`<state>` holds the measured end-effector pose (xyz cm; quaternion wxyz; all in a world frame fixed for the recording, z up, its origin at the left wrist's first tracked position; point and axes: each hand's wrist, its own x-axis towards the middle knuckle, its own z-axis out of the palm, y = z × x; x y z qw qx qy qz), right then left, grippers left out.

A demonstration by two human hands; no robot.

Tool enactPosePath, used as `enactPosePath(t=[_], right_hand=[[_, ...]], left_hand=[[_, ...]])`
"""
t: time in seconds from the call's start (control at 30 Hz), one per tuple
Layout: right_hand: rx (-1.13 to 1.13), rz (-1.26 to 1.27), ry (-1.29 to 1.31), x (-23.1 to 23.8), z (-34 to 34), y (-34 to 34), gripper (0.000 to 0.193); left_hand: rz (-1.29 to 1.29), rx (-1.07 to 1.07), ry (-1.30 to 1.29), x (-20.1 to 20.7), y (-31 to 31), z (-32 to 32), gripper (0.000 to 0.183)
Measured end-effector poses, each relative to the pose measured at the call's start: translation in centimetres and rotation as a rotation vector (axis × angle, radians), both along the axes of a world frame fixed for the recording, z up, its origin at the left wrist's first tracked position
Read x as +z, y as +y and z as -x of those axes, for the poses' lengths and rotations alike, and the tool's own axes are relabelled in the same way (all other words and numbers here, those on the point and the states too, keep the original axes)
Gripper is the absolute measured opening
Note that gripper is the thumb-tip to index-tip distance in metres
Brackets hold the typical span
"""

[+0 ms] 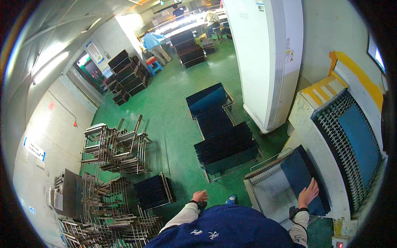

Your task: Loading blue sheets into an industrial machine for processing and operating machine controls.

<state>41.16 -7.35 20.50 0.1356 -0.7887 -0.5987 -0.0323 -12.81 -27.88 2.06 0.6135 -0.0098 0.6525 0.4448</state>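
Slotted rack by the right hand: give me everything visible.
The slotted rack stands at the person's right, beside the roller conveyor. It looks metal, with a pale grey bare base, a comb-like row of slots along its far edge and a thin rod beyond. Dark blue-black panels fill its right side. The right hand lies over them, seemingly touching. Its underside is hidden.

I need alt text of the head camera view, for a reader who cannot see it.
A person's right hand appears to touch dark blue panels in a rack beside a machine, while the left hand is above the green floor. More dark panels stand in other racks, bare metal racks crowd the left side, and people are in the background.
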Motion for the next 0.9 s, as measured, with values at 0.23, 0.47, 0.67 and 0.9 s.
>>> enactPosePath(t=[0.23,0.47,0.67,0.9], right_hand=[[0.003,-0.049,0.008,-0.9,-0.6,-0.5,0.069],[0.046,-0.056,-0.011,-1.4,-0.7,-0.8,0.073],[0.076,-0.068,0.01,-0.5,0.2,-1.2,0.071],[0.091,-0.065,0.077,0.7,-0.5,-1.1,0.066]], left_hand=[[0.075,-0.045,0.128,3.3,1.4,-1.6,0.04],[0.041,-0.024,0.079,2.5,0.8,-1.5,0.039],[0.063,-0.02,0.097,1.8,0.7,-1.6,0.037],[-0.104,-0.585,0.459,-1.1,1.1,0.8,0.035]])
